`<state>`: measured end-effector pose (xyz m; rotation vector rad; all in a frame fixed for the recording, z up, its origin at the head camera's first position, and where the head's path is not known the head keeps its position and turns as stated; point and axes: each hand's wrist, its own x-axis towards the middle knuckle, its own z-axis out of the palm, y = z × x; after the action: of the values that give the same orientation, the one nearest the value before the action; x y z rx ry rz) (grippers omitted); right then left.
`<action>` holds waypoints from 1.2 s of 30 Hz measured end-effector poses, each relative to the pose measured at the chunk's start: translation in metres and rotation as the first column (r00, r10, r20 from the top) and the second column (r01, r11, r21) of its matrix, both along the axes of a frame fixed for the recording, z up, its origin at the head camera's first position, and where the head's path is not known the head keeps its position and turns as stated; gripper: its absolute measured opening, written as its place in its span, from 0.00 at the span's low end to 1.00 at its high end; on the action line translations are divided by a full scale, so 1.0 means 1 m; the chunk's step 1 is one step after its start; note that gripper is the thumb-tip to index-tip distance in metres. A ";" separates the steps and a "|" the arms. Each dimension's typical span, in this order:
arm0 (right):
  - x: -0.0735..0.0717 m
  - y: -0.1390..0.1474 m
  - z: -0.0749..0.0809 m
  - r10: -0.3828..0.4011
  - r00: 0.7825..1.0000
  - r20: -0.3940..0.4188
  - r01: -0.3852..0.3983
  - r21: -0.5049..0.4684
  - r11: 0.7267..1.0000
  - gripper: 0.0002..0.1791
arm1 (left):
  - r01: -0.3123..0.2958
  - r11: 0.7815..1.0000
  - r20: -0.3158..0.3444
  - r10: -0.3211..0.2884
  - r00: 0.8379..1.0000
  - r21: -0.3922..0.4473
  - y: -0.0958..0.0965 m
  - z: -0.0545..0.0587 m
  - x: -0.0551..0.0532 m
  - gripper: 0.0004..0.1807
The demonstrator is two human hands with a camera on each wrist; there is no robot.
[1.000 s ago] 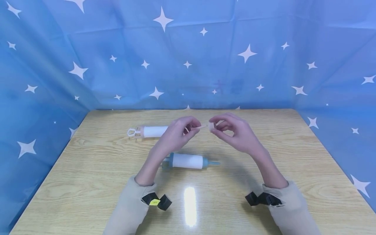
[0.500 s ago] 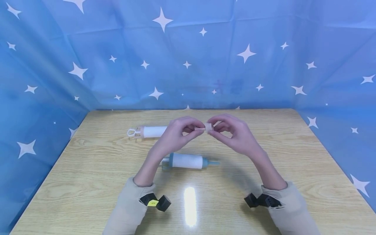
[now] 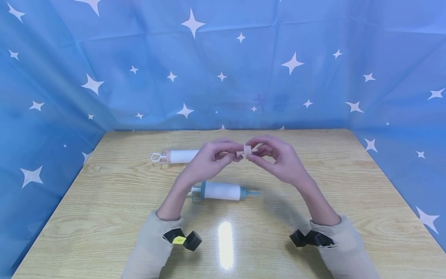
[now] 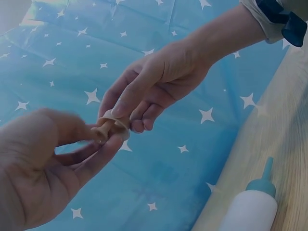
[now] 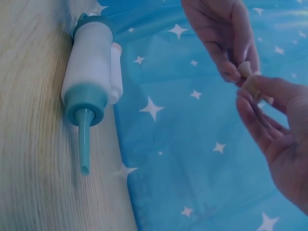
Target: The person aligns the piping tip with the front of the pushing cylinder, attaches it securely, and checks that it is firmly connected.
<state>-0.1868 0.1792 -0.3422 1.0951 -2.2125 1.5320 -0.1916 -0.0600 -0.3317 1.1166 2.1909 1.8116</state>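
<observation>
My right hand (image 3: 277,159) pinches a small beige ring-shaped cap (image 3: 247,151) between thumb and fingers, above the back of the table. A beige nozzle (image 4: 100,134) passes through this ring; its flared end faces my left hand (image 3: 212,157) and its thin stem comes out inside my right hand. The left fingertips hold the flared end, with the left thumb blurred beside it. Below the hands lies a large syringe (image 3: 222,191) with a white barrel and teal nozzle. Behind the left wrist lies another white syringe (image 3: 183,156) with a beige collar, its front end hidden.
The wood-grain table (image 3: 348,186) ends at a blue cloth (image 3: 244,77) with white stars, which also hangs at both sides. A bright light reflection (image 3: 225,246) shows on the tabletop near the front. Black cameras (image 3: 192,240) sit on both cuffs.
The nozzle has moved right, from outside the cap to through it, so its tip now shows on the right side. The hands have come together; both syringes lie where they were.
</observation>
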 end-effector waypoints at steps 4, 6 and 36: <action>0.002 -0.002 0.001 0.019 1.000 0.014 -0.019 -0.017 1.000 0.23 | -0.057 0.998 0.027 0.057 0.998 -0.007 0.002 0.000 0.001 0.11; 0.003 -0.004 0.001 0.030 0.999 0.016 -0.030 -0.025 0.999 0.23 | -0.081 0.997 0.040 0.082 0.996 -0.005 0.003 -0.001 0.001 0.10; 0.004 -0.007 -0.002 -0.009 1.000 0.027 0.009 -0.015 1.000 0.21 | -0.212 0.977 -0.008 0.212 0.977 -0.025 0.007 -0.009 -0.003 0.04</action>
<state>-0.1823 0.1719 -0.3445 1.0648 -2.2169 1.5657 -0.1943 -0.0530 -0.3410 0.9135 2.4112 1.8534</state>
